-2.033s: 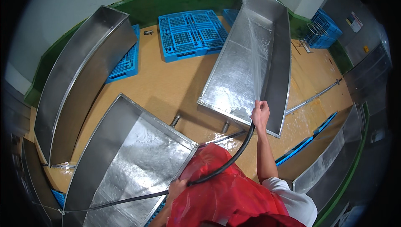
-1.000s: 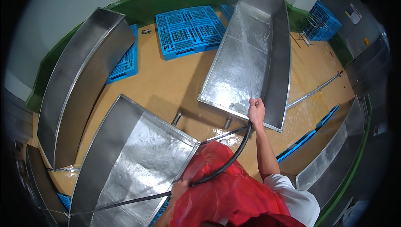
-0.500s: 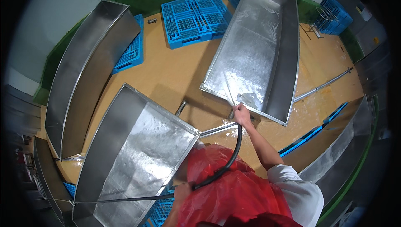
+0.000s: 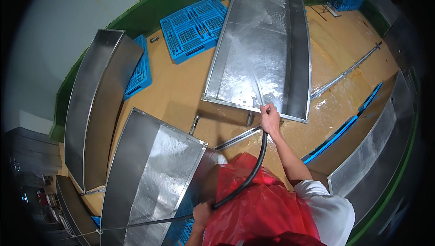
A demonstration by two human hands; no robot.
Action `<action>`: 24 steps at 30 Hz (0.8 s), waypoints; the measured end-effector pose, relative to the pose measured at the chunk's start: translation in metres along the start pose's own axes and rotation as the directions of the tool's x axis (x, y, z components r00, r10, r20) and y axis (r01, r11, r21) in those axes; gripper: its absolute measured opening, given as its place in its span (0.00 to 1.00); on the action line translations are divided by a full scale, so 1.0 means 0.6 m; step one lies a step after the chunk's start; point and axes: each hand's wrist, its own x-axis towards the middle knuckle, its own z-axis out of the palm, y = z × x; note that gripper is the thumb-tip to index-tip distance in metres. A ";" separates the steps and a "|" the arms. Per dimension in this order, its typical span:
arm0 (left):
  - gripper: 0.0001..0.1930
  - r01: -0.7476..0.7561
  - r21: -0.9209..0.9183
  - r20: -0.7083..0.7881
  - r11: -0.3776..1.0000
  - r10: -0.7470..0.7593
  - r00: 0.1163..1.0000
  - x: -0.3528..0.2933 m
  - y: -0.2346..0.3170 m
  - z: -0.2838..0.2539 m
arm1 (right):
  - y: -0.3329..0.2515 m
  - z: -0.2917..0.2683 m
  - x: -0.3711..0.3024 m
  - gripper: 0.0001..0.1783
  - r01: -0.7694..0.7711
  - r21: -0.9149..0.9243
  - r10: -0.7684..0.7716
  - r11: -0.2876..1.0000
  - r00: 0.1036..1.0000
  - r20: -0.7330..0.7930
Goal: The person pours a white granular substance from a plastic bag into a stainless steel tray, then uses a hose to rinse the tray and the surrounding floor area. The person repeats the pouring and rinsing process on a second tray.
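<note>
Right hand (image 4: 270, 118) is wrapped tight round the nozzle end of the black hose (image 4: 253, 169), sitting right at the near rim of the long steel trough (image 4: 253, 51), which runs straight away from that hand up the picture, the water jet (image 4: 244, 60) shooting along its length. Left hand (image 4: 202, 210) is closed on the hose lower down by the red apron (image 4: 258, 209), well back from the trough, so the right is clearly nearer.
</note>
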 end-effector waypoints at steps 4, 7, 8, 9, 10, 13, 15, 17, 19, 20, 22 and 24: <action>0.10 -0.060 0.048 0.006 0.997 0.060 0.998 0.009 0.053 0.025 | -0.002 -0.108 0.020 0.15 0.180 0.021 -0.174 0.984 0.972 -0.160; 0.10 -0.066 0.085 0.042 0.994 0.063 0.997 0.016 0.074 0.044 | -0.031 -0.174 0.017 0.15 0.222 0.043 -0.207 0.974 0.952 -0.225; 0.10 -0.061 0.101 0.066 0.993 0.055 0.996 0.020 0.078 0.051 | -0.027 -0.190 0.022 0.15 0.239 0.061 -0.217 0.969 0.945 -0.243; 0.09 -0.074 0.118 0.069 0.990 0.066 0.995 0.023 0.081 0.057 | -0.030 -0.204 0.022 0.15 0.258 0.062 -0.233 0.964 0.935 -0.266; 0.09 -0.081 0.133 0.072 0.988 0.072 0.995 0.024 0.085 0.060 | -0.035 -0.216 0.021 0.15 0.275 0.063 -0.247 0.959 0.927 -0.283; 0.09 -0.082 0.147 0.083 0.986 0.071 0.994 0.028 0.095 0.059 | -0.066 -0.243 0.005 0.15 0.232 0.130 -0.188 0.964 0.940 -0.285; 0.09 -0.074 0.137 0.085 0.988 0.063 0.994 0.024 0.105 0.051 | -0.080 -0.246 -0.002 0.15 0.214 0.165 -0.162 0.963 0.946 -0.280; 0.09 -0.064 0.123 0.080 0.990 0.055 0.995 0.019 0.115 0.038 | -0.086 -0.244 -0.005 0.16 0.239 0.174 -0.182 0.955 0.939 -0.292; 0.11 -0.028 0.140 0.096 0.990 0.015 0.995 0.016 0.114 0.034 | -0.083 -0.237 -0.006 0.16 0.225 0.173 -0.173 0.959 0.947 -0.271; 0.12 -0.007 0.148 0.107 0.989 -0.009 0.994 0.013 0.111 0.032 | -0.080 -0.230 -0.006 0.16 0.214 0.171 -0.166 0.962 0.952 -0.258; 0.13 -0.014 0.125 0.038 0.992 0.009 0.999 0.013 0.093 0.041 | -0.076 -0.208 0.004 0.16 0.242 0.156 -0.198 0.958 0.946 -0.256; 0.14 -0.023 0.113 0.016 0.993 0.021 1.000 0.007 0.069 0.064 | -0.062 -0.188 0.007 0.17 0.277 0.120 -0.240 0.953 0.937 -0.254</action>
